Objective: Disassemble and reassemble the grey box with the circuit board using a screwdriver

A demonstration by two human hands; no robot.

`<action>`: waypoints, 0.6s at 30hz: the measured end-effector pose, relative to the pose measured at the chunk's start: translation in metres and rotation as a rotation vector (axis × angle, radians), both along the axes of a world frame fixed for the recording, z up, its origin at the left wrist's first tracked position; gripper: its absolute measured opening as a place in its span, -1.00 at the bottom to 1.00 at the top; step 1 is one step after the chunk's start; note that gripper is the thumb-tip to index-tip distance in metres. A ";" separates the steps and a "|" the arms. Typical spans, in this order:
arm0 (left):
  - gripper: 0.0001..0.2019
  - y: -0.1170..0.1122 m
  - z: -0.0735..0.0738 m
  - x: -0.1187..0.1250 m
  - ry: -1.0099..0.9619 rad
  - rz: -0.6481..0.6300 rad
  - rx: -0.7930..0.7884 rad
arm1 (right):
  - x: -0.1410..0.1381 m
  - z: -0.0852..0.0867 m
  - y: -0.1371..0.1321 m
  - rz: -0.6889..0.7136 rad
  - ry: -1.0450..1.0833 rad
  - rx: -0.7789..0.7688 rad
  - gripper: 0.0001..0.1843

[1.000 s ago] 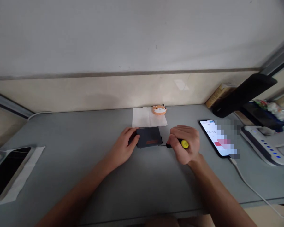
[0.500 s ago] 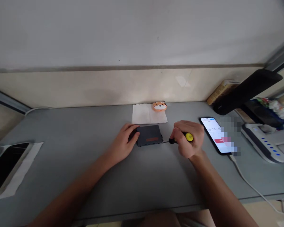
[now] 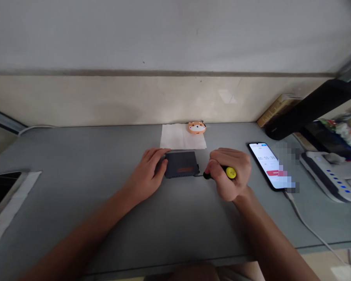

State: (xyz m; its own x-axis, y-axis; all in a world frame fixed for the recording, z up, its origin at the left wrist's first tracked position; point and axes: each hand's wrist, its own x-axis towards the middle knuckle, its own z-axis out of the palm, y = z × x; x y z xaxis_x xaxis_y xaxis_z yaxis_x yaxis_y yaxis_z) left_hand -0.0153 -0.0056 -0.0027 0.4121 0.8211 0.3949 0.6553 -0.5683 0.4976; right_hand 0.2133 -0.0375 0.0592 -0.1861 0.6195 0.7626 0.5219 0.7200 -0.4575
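A flat dark grey box (image 3: 179, 164) with a reddish-brown mark on its top lies on the desk in front of me. My left hand (image 3: 148, 171) grips its left end, thumb at the near side and fingers at the far side. In my right hand (image 3: 231, 171) is a screwdriver (image 3: 231, 172) with a black and yellow handle, wrapped in a fist. Its thin metal shaft points left and meets the box's right end near the front corner. The tip is too small to make out.
Behind the box, a white paper sheet (image 3: 175, 136) carries an orange animal-faced case (image 3: 197, 127). To the right are a lit phone (image 3: 265, 166) on a cable, a power strip (image 3: 324, 175), a black cylinder (image 3: 310, 111) and a book (image 3: 277, 109). A dark-screened device (image 3: 2, 191) lies left on the grey desk (image 3: 90, 156).
The view has shifted slightly. The box and my left hand have moved a little left, and the screwdriver handle is slightly nearer the box's right end. Both grips are unchanged.
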 end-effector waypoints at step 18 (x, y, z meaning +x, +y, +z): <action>-0.73 0.008 0.004 -0.009 0.107 0.011 0.235 | -0.001 -0.004 -0.001 -0.029 0.041 -0.047 -0.62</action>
